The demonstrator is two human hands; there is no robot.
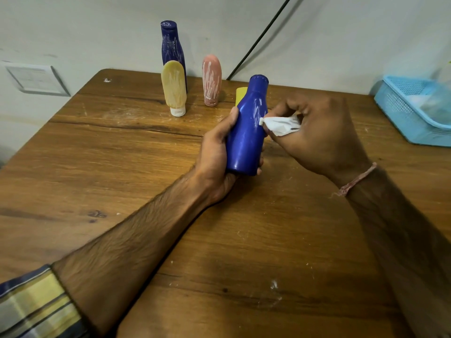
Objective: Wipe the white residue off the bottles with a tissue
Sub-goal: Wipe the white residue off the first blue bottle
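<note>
Tissue (280,125) in right hand (322,135) touches blue bottle (246,140) in left hand (214,159).

Left hand (217,152) grips the blue bottle (246,132) while right hand (314,132) presses a tissue (280,125) against its streaked side.

The left forearm (136,232) is laid diagonally from the lower left edge toward the centre, bare below a plaid sleeve (36,306). The left hand (214,154) is wrapped round the lower body of the blue bottle (246,132). The thumb is laid along its left side and the fingertips are seen at its right edge. The right forearm (402,228) is positioned from the lower right, and a thread band (356,180) is worn at the wrist. The right hand (317,132) is curled, with its back turned to the camera. The tissue (280,125) is pinched in its fingers and held against the bottle's right side.
</note>
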